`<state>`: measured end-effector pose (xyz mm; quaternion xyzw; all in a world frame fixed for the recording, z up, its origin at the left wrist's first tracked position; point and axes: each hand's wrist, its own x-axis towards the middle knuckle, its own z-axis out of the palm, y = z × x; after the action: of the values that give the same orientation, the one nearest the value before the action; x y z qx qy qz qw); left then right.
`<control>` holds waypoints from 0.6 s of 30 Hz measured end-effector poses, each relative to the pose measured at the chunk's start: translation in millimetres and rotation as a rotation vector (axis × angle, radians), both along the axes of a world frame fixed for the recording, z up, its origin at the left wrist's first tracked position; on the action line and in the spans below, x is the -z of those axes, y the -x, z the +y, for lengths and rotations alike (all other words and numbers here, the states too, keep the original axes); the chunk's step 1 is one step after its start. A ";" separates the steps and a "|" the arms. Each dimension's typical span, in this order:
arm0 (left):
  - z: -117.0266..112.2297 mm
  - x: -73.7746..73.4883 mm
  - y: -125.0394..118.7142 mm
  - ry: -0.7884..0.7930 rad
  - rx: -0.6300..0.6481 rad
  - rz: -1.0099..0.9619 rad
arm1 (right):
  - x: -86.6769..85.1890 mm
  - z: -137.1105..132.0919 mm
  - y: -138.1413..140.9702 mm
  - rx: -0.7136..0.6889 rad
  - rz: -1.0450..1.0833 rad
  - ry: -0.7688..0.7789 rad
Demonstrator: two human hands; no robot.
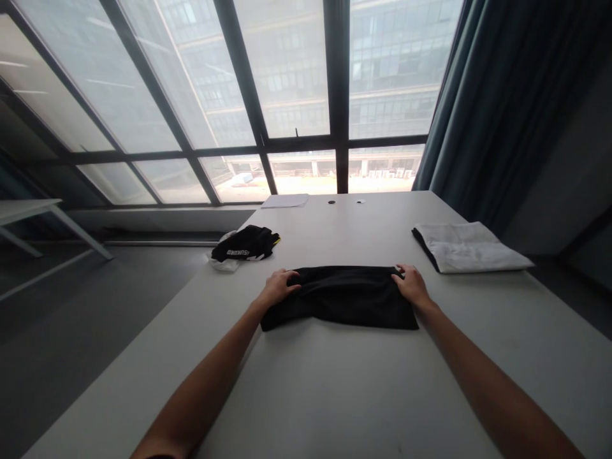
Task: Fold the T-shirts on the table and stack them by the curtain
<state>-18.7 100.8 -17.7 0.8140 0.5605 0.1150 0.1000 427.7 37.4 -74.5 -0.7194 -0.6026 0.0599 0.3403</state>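
Observation:
A black folded cloth (339,299), which looks like a garment, lies on the white table in front of me. It forms a wide strip, with soft creases along its middle and a slightly wavy near edge. My left hand (280,287) grips its far left corner, fingers and thumb curled at the fabric. At the far right corner, my right hand (411,285) pinches the cloth between thumb and fingers. What each hand holds underneath is partly hidden by the fingers.
On the left edge of the white table (315,389) sits a bunched black cloth with white lettering (246,243) on clear plastic. A folded white and black cloth (471,247) lies at right. White paper (285,201) rests at the far end, near windows and a dark curtain (482,108).

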 end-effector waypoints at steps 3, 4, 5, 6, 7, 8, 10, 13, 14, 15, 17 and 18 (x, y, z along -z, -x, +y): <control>-5.8 -0.9 -1.8 -0.003 0.101 -0.039 | -0.4 1.0 -8.2 -0.058 0.046 0.034; -7.6 -1.8 -3.0 -0.004 0.154 -0.070 | -1.4 -0.2 -9.3 -0.068 0.049 0.025; -9.2 -2.6 -4.5 0.001 0.206 -0.102 | -2.7 -1.7 -9.8 -0.078 0.059 0.010; -10.5 -3.2 -6.3 0.015 0.249 -0.128 | -4.3 -3.3 -10.0 -0.087 0.075 -0.009; -11.6 -3.4 -8.3 0.035 0.278 -0.144 | -6.3 -4.8 -10.0 -0.094 0.096 -0.025; -12.5 -3.5 -10.3 0.052 0.290 -0.146 | -8.9 -6.0 -10.3 -0.102 0.122 -0.034; -14.4 -3.7 -12.8 0.067 0.280 -0.130 | -15.9 -7.9 -12.0 -0.127 0.181 -0.005; -19.4 -7.7 -6.5 0.070 0.283 -0.150 | -29.5 -12.9 -18.2 -0.190 0.243 0.081; -22.2 -10.2 -0.9 0.083 0.293 -0.169 | -34.0 -16.3 -20.8 -0.226 0.259 0.112; -25.7 -13.0 6.0 0.111 0.302 -0.183 | -37.9 -20.8 -23.5 -0.273 0.275 0.147; -33.8 -18.1 21.1 0.197 0.297 -0.185 | -43.5 -31.7 -28.6 -0.400 0.318 0.240; -37.7 -20.2 27.5 0.242 0.282 -0.173 | -45.2 -37.2 -31.1 -0.471 0.343 0.296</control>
<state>-46.2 63.1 2.5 0.8534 0.4401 0.1013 0.2601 458.7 0.2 -29.3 -0.5815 -0.6709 0.3443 0.3052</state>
